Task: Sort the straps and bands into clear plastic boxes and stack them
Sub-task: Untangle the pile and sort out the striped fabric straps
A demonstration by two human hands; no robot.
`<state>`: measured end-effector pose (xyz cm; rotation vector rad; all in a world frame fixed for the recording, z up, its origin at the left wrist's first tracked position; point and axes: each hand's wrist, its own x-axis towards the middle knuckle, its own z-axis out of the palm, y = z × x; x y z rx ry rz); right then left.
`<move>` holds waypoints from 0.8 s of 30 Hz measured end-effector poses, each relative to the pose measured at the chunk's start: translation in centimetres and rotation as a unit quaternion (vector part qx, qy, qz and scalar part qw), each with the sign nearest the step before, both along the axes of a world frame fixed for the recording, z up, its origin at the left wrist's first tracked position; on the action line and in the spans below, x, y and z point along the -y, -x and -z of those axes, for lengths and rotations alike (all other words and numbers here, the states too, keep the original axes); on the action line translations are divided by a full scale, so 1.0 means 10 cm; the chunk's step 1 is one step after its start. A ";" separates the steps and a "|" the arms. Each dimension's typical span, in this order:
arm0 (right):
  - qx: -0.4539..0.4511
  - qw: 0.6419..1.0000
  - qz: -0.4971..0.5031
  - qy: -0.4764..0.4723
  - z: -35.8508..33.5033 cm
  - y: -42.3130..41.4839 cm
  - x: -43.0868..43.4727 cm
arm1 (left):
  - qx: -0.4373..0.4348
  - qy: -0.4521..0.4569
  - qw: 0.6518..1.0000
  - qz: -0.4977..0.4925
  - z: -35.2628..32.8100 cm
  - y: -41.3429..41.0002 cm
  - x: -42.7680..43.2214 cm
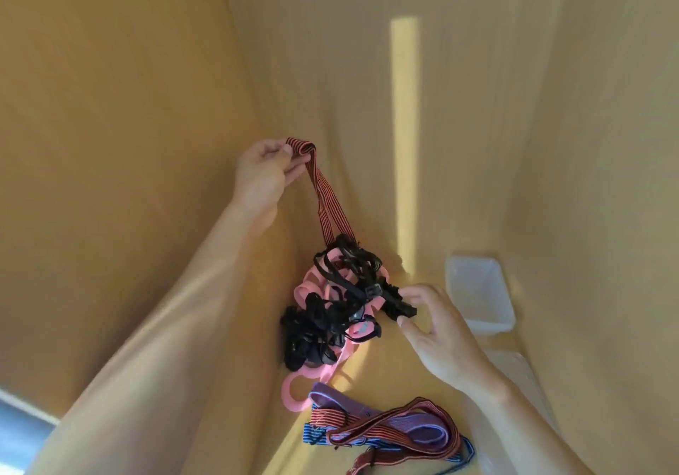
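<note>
My left hand (266, 173) pinches the looped end of a red-and-black striped strap (325, 195) and holds it up high. The strap runs down into a tangled clump of black straps and pink bands (338, 313) that hangs from it. My right hand (433, 331) reaches to the clump's right side, its thumb and fingers closing around a black strap end (402, 307). A clear plastic box (477, 294) stands open and looks empty just right of my right hand.
Below the clump lie a purple band (415, 427), more red-striped straps (385, 423) and a blue striped strap (316, 438) on the yellow wooden surface (367, 364). Another clear plastic piece (514, 375) sits near my right wrist. Yellow wooden walls rise on both sides.
</note>
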<state>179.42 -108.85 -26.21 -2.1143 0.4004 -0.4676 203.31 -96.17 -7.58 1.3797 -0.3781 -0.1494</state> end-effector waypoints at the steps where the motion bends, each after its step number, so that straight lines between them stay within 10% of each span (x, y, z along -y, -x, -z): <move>1: 0.001 1.000 0.004 -0.006 -0.02 -0.02 0.03 | 0.004 0.012 1.000 0.010 -0.06 0.01 0.00; 11: 0.042 0.996 0.039 -0.072 -0.55 -0.34 0.24 | 0.031 0.131 0.986 0.098 -0.77 0.25 0.01; 24: 0.064 0.993 -0.006 -0.100 -1.26 -0.86 0.21 | 0.193 -0.019 0.969 0.156 -1.26 0.77 0.17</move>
